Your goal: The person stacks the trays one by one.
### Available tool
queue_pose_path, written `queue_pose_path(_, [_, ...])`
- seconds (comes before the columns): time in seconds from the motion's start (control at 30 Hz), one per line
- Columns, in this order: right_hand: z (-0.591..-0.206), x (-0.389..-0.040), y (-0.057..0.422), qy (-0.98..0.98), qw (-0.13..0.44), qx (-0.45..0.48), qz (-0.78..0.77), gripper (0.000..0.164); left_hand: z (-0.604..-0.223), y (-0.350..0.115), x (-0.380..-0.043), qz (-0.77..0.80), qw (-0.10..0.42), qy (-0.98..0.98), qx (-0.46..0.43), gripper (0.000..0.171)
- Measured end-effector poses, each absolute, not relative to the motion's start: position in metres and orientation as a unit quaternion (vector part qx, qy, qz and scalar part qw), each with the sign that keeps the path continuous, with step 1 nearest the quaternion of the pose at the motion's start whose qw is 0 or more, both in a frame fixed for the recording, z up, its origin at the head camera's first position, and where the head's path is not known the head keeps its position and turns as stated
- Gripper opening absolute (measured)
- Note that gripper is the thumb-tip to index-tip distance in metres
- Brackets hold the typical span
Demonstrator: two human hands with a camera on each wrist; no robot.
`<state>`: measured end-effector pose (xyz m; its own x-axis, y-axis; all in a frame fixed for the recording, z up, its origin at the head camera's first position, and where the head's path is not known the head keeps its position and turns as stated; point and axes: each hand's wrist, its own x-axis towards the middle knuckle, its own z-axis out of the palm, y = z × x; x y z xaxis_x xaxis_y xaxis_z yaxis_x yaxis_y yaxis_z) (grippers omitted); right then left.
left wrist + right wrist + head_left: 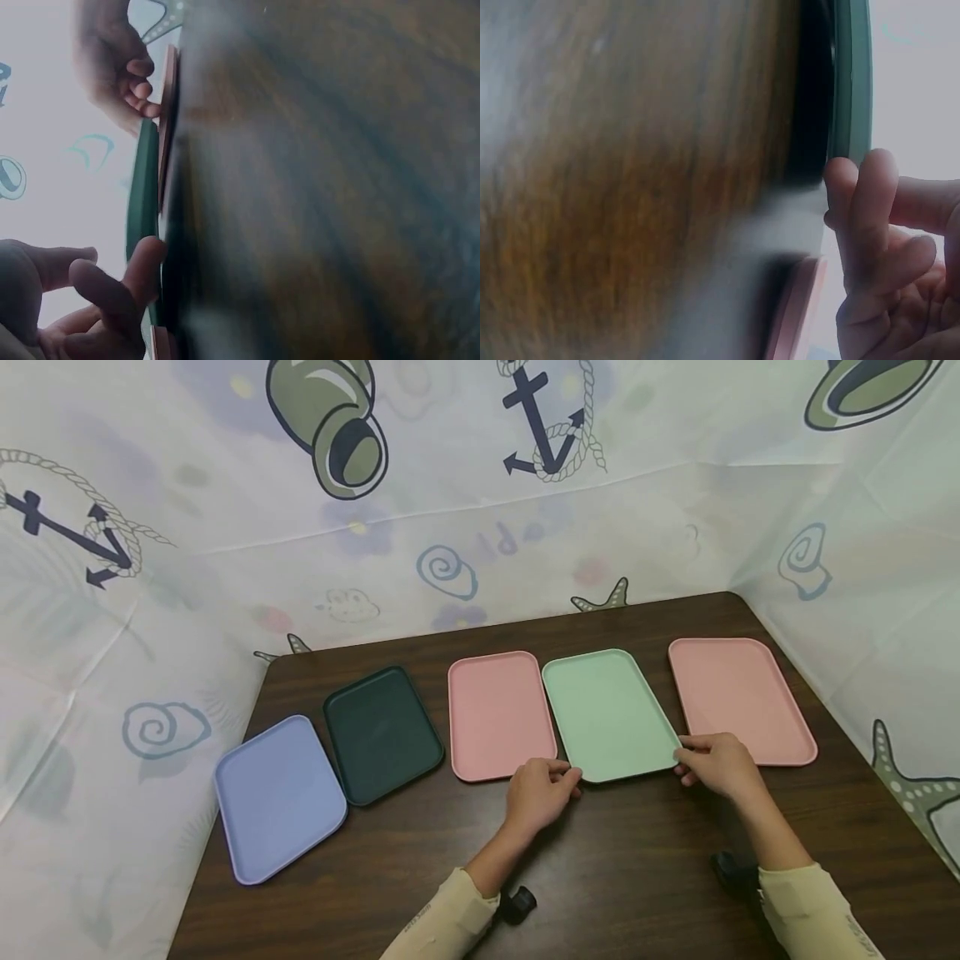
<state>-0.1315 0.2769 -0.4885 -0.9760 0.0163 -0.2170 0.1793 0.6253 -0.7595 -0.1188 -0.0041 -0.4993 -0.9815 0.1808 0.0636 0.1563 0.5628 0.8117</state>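
Observation:
A light green tray (615,718) lies between two pink trays, with both hands at its near corners. My left hand (542,795) pinches the near left corner, next to the pink tray (501,714) on that side. At the near right corner, my right hand (718,766) grips the rim between thumb and fingers. Seen edge-on in the left wrist view, the green tray's side (142,187) spans from one hand to the other. Fingers of the right hand (877,240) reach under the rim in the right wrist view.
A second pink tray (742,702) is at the right, close to my right hand. Further left lie a dark green tray (382,735) and a blue tray (281,802), set at an angle. The brown wooden table (622,877) meets a patterned cloth backdrop (465,510) behind.

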Motion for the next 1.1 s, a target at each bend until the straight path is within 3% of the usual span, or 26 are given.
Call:
queue_pose_path(0.37, [-0.481,-0.123,0.274,0.872,0.109,0.063,-0.474,0.043,-0.499,-0.007,-0.121,0.478,-0.039,0.877,0.045,0.007])
queue_pose_path(0.7, [-0.477,-0.124,0.263,0.871,0.073,0.04,-0.484,0.042,-0.495,-0.024,-0.121,0.52,-0.038,0.853,0.025,0.008])
queue_pose_path(1.1, [-0.478,-0.133,0.218,0.861,0.066,0.01,-0.505,0.037,-0.489,-0.068,-0.115,0.594,-0.011,0.803,-0.032,0.005])
